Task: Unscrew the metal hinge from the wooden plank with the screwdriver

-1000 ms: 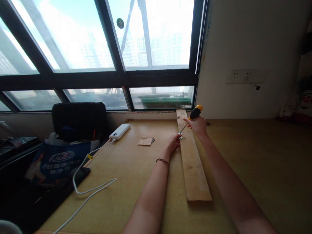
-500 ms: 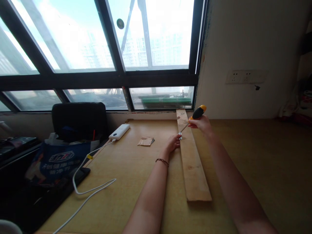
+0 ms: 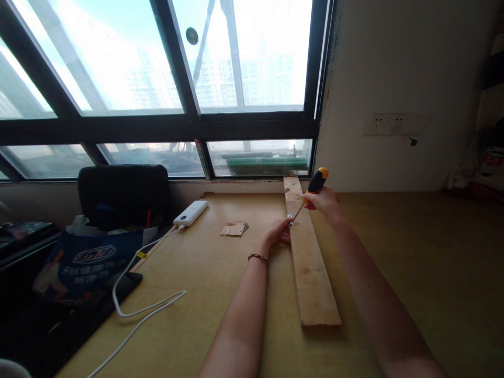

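Right hand (image 3: 323,201) clenched around screwdriver (image 3: 311,191), tip toward seven o'clock at metal bracket (image 3: 290,218) on plank (image 3: 311,268); left hand (image 3: 277,231) pinching bracket.

- The plank (image 3: 311,262) under my left hand (image 3: 280,231) is bare, pale wood, matt, with darker stains at its far end.
- The screwdriver (image 3: 311,191) in my right hand (image 3: 323,200) has a glossy black and yellow plastic handle and a thin metal shaft.
- A small shiny metal fitting (image 3: 290,218) sits at the tip.
- The table (image 3: 413,262) is smooth, yellowish wood board with a dull sheen.
- The power bank (image 3: 191,213) is glossy white plastic, its cable (image 3: 134,310) smooth and white.
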A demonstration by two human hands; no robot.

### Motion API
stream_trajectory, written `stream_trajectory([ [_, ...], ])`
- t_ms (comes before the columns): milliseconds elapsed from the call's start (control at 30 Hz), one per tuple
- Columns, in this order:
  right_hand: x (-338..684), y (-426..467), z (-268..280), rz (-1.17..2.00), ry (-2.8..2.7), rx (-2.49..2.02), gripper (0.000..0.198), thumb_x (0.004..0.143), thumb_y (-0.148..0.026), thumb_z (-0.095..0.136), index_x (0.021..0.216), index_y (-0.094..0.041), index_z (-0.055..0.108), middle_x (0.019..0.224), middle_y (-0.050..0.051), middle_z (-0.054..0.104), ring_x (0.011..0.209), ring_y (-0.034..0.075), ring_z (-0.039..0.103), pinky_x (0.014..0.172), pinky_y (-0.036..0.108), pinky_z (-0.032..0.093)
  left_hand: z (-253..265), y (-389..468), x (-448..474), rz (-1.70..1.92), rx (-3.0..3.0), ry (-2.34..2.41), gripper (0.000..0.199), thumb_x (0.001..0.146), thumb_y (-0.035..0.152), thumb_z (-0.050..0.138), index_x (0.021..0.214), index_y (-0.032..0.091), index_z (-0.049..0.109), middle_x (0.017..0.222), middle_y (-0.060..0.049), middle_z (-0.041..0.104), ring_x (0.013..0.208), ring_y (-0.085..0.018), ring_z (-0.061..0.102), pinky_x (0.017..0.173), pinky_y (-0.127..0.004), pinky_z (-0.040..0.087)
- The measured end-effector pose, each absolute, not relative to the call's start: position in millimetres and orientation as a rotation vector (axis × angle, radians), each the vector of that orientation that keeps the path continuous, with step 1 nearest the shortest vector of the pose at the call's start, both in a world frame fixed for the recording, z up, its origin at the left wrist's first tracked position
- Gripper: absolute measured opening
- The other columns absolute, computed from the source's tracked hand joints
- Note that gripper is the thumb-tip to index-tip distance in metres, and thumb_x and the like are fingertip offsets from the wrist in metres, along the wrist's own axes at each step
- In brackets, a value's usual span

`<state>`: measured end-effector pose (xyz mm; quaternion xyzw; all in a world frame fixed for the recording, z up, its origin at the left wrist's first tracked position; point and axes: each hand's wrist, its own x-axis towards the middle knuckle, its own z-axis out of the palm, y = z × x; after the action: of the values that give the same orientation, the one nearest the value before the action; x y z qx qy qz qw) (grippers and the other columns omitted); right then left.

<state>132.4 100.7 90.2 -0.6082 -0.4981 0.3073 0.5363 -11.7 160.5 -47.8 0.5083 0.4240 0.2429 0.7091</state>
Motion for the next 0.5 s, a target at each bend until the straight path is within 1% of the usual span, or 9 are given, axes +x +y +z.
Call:
stream_trajectory([
  [200,128.9,101.7,85.5,0.725,-1.229,-1.435,0.012,0.055,-0.016,0.066,0.063,-0.014,0.056,0.054,0.001,0.061,0.045,0.016,0.062,0.040,0.021,0.052,-49.5,162.3,-14.4,0.525,1.140,0.909,0.038,0.079,0.047,0.046,0.077,0.010,0.056,0.063,-0.008,0.061,0.051,-0.016,0.059,0.052,-0.030,0.051],
  [333,128.7,105.0,81.5,0.717,-1.267,-1.448,0.012,0.056,-0.017,0.066,0.063,-0.014,0.057,0.055,0.001,0.062,0.045,0.017,0.063,0.039,0.021,0.052,-52.1,163.3,-15.8,0.526,1.129,0.830,0.037,0.078,0.046,0.049,0.081,0.010,0.057,0.067,-0.009,0.062,0.055,-0.016,0.060,0.056,-0.030,0.052],
  [500,129.6,104.8,82.3,0.725,-1.236,-1.426,0.014,0.057,-0.018,0.067,0.065,-0.014,0.056,0.059,0.002,0.064,0.047,0.017,0.064,0.041,0.022,0.053,-54.0,164.0,-16.9,0.545,1.118,0.789,0.037,0.078,0.046,0.049,0.084,0.011,0.057,0.069,-0.009,0.063,0.057,-0.016,0.061,0.057,-0.030,0.052],
])
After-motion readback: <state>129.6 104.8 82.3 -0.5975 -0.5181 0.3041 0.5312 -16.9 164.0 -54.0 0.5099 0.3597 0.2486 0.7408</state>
